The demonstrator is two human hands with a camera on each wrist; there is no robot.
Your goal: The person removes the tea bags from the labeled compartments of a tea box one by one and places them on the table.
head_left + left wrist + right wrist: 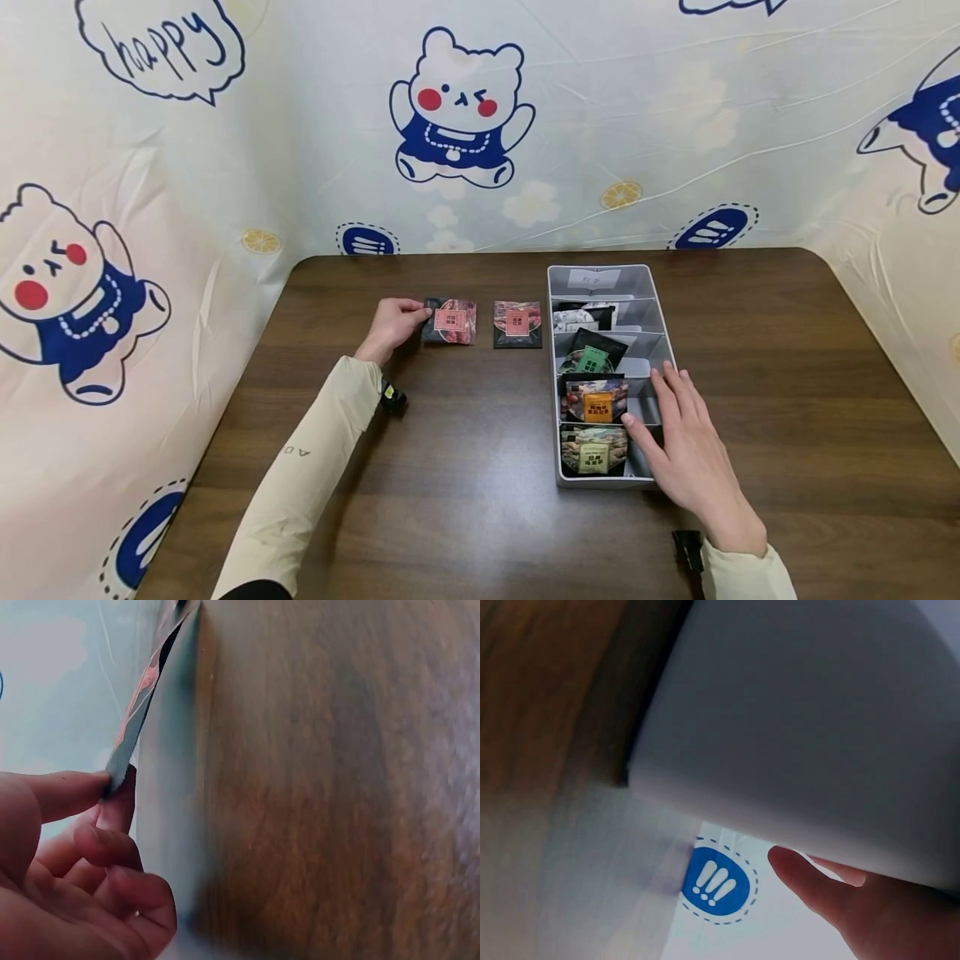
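Note:
My left hand (393, 325) pinches the left edge of a sachet with a pink label (450, 320) between thumb and fingers. Seen edge-on in the left wrist view, that sachet (142, 697) tilts up from the tabletop. Another pink-labelled sachet (517, 323) lies flat just right of it. My right hand (693, 450) is at the right wall of a grey divided box (566, 483), fingers extended along the rim and thumb reaching over it. Inside, front to back, are a yellow-green-labelled sachet (594, 452), an orange-labelled one (597, 404), a green-labelled one (592, 354) and black-and-white ones (581, 318).
The box stands on a brown wooden table (465, 508); its rearmost compartment has a white label (594, 278) on the wall. A printed cloth (600, 125) with cartoon bears hangs behind the table and along both sides.

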